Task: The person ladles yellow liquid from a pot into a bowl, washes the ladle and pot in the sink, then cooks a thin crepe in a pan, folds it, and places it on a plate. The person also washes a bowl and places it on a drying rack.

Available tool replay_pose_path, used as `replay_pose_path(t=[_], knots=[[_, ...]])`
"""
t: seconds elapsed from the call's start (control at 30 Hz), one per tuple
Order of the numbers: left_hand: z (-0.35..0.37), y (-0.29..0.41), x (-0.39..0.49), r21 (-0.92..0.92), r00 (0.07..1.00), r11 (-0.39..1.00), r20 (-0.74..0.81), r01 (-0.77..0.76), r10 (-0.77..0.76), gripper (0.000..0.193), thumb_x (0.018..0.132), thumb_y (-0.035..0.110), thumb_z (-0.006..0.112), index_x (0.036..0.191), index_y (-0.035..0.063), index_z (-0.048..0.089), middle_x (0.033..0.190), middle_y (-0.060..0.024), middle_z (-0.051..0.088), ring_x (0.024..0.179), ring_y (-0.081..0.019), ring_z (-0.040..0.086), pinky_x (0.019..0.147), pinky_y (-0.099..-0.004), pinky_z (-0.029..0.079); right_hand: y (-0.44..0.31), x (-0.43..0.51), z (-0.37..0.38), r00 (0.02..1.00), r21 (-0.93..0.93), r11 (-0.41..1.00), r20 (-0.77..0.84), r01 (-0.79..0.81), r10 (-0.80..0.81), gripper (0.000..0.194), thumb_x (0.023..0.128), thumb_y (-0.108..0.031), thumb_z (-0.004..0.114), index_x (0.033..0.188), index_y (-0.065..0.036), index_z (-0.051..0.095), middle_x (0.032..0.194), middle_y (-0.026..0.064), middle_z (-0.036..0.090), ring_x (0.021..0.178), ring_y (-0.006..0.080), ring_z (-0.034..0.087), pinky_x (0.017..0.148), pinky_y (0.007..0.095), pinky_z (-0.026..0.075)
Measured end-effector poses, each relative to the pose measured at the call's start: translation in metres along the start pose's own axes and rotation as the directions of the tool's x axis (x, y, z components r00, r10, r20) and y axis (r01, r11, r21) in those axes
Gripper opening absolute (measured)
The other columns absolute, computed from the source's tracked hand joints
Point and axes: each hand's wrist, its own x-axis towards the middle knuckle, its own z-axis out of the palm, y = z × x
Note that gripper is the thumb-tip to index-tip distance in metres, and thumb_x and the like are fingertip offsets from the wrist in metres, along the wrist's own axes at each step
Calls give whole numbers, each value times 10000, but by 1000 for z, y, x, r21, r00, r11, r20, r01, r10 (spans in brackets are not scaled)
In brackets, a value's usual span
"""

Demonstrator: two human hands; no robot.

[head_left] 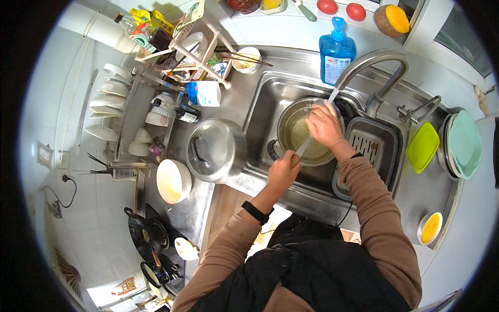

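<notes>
My left hand [283, 170] is closed around the wooden handle of a knife [303, 146], whose blade points up and to the right over a metal pot [281, 130] in the sink. My right hand [324, 124] is above the pot, close to the blade's far end, its fingers bent under the running water of the curved faucet [370, 62]. Something clear or shiny shows at its fingertips, but what it is cannot be told. Cloudy, yellowish water fills part of the pot, which has a black side handle.
A grey drain basket [393, 156] sits at the sink's right side. Left of the sink stand a lidded pot [216, 151] and a cream bowl [174, 181]. A blue soap bottle [337, 54] is behind the sink. Stacked plates and basins [464, 144] and a green lid [423, 147] lie right.
</notes>
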Motion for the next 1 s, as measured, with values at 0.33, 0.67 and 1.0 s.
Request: replay_pose_path(t=[0.33,0.67,1.0], knots=[[3,-12,-6,-204,991,976,120,80,-57,280,843,185,645,991,-38,561,706,-159,572,671,-280,616,640,-396,483,-6,-23,8,992,219,975,-109,-42,67,128,798,-147,657,867,-51,609,945,100,566,901,304,524,873,469,392],[-40,19,-13,-525,826,697,537,488,-174,227,939,201,538,1055,7,556,529,29,425,380,-69,374,354,-234,287,33,-2,-23,946,-84,989,310,124,-92,566,772,-144,676,1305,-84,497,1437,93,323,1339,292,322,1098,406,344],[-53,7,-5,-424,755,743,635,519,-165,294,951,234,506,1161,29,531,637,11,499,407,-68,429,366,-231,321,43,26,-29,746,-63,950,635,307,-199,136,736,-75,642,850,-75,567,978,102,578,927,301,624,730,423,528]])
